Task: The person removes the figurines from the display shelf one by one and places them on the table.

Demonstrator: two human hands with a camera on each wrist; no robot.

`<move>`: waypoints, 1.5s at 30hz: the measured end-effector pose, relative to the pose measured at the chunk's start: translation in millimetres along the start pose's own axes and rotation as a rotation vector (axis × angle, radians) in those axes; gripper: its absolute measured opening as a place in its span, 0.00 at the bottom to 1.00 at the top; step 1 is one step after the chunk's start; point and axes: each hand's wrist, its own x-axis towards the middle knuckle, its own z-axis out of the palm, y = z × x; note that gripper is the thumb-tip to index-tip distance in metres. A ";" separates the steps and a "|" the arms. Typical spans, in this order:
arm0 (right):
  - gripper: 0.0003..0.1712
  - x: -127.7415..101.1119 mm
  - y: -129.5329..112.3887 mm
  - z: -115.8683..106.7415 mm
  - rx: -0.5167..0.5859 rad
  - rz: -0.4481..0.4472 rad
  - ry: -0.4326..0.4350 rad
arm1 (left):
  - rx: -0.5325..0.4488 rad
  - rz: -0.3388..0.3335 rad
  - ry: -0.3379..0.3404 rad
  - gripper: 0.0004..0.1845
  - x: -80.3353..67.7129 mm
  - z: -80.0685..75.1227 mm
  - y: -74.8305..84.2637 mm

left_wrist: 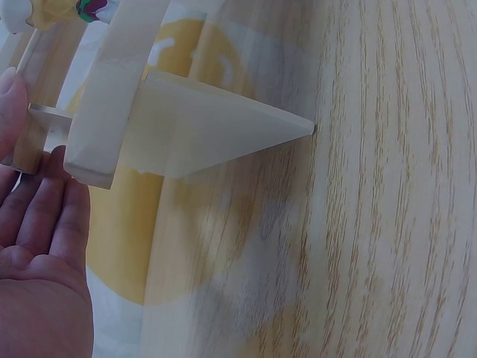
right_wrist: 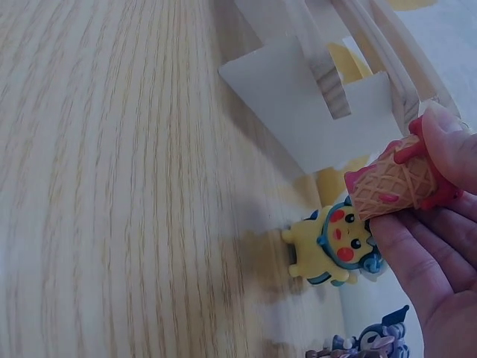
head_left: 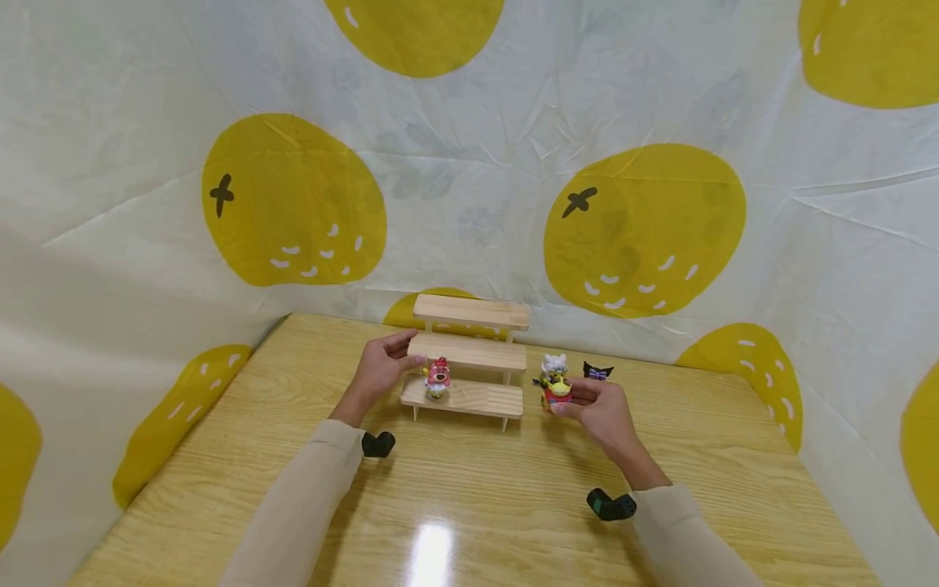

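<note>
A wooden three-step display stand (head_left: 484, 398) stands at the back of the table. My left hand (head_left: 377, 371) grips the left end of its middle step, thumb above and fingers below. Near that hand, a pink and white figurine (head_left: 438, 377) stands on the left part of the lowest step. Right of the stand, my right hand (head_left: 605, 412) pinches a small figurine (right_wrist: 395, 179) with a waffle-cone base and red drips; its top looks yellow in the head view. Close behind it is a yellow figurine (right_wrist: 305, 246) with a blue-edged hood and red cheeks.
A dark-eared figurine (head_left: 597, 371) with a purple bow stands behind my right hand. Behind the wooden table (head_left: 469, 497) hangs a white cloth (head_left: 469, 196) with large yellow fruit prints. Translucent triangular legs (left_wrist: 216, 127) support the stand.
</note>
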 end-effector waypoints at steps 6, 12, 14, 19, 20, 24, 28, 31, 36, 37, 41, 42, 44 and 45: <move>0.29 0.5 1.9 -1.1 -0.014 0.000 0.003 | 0.002 -0.009 0.008 0.35 1.2 0.1 -0.7; 0.28 -0.1 0.7 -1.8 -0.012 -0.017 0.003 | 0.005 -0.005 0.002 0.35 2.1 -1.0 -1.4; 0.28 0.0 0.4 -2.2 -0.010 -0.015 0.004 | 0.008 0.000 0.000 0.35 2.0 -1.7 -1.5; 0.27 -0.1 0.3 -4.0 -0.010 0.001 0.007 | 0.006 0.001 -0.003 0.35 1.3 -1.9 0.0; 0.27 -0.1 0.5 -4.4 -0.010 0.002 0.006 | 0.006 0.001 -0.003 0.35 0.7 -1.8 0.6; 0.27 -1.1 1.4 -5.9 -0.007 0.005 0.008 | 0.002 0.003 -0.006 0.34 0.3 -1.1 1.4; 0.29 -2.5 3.1 -7.9 -0.009 0.010 0.009 | -0.003 0.006 -0.009 0.35 0.1 -1.3 1.2; 0.29 -3.3 4.5 -9.5 -0.008 0.017 0.012 | -0.003 0.003 -0.009 0.35 0.0 -1.8 1.3; 0.30 -4.2 6.3 -12.8 0.000 0.017 0.012 | 0.001 0.002 -0.004 0.35 0.6 -1.9 0.5; 0.30 -4.3 6.8 -13.5 0.002 0.015 0.012 | 0.002 0.003 -0.002 0.34 0.7 -1.7 0.3; 0.30 -4.8 9.2 -16.1 0.007 0.004 0.012 | 0.007 0.006 0.002 0.34 1.6 -1.4 -0.5; 0.30 -4.9 9.9 -16.7 0.002 0.001 0.012 | 0.007 0.004 0.002 0.34 1.8 -1.4 -0.5; 0.30 -5.0 11.1 -17.6 -0.002 -0.001 0.016 | 0.004 0.001 0.004 0.34 1.8 -1.1 0.0; 0.31 -5.1 11.6 -18.0 -0.006 -0.001 0.018 | 0.002 -0.003 0.004 0.34 1.7 -0.9 0.4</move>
